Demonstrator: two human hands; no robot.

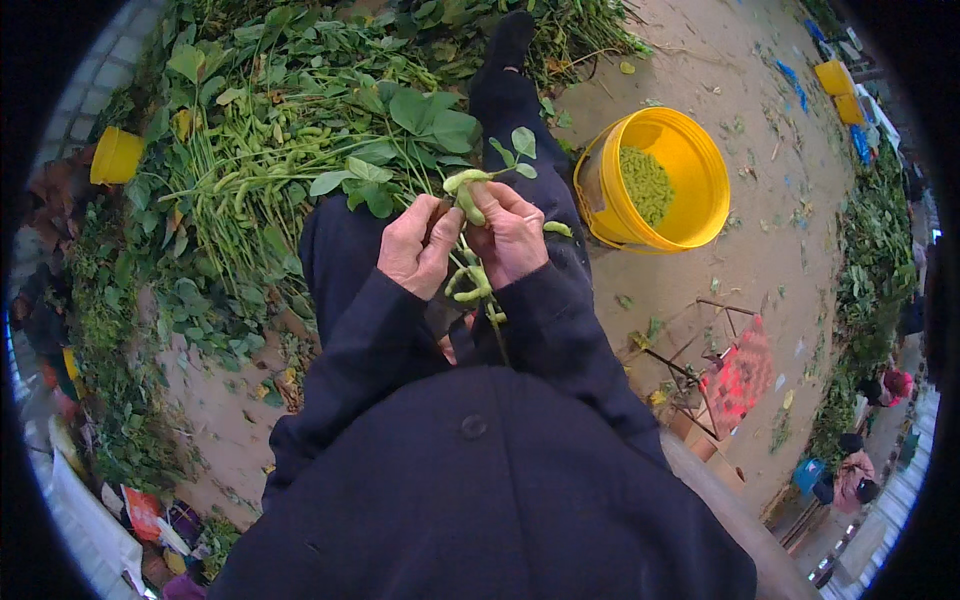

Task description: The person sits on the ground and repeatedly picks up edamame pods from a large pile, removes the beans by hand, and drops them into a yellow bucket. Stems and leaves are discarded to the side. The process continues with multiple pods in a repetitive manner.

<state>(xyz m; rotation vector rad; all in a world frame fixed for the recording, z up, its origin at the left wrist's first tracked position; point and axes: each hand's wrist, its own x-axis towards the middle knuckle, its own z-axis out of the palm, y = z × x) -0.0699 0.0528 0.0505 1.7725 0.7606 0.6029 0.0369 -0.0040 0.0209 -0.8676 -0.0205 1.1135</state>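
Observation:
My left hand (420, 246) and my right hand (513, 234) meet over my lap, fingertips almost touching. Between them are plump green soybean pods (466, 193), which my right thumb and fingers pinch. My left hand grips the same soybean plant (366, 177); exactly where its fingers hold is partly hidden. More pods (472, 283) hang on the stem below my hands, and leaves stick out above. One loose pod (557, 229) rests on my dark trouser leg, just beyond my right hand.
To the right, a yellow bucket (712, 191) tilts and holds many green pods. A heap of cut soybean plants (247, 157) covers the ground at left and ahead. A folding stool with a red woven seat (739, 379) lies at lower right. Another person (855, 476) is at far right.

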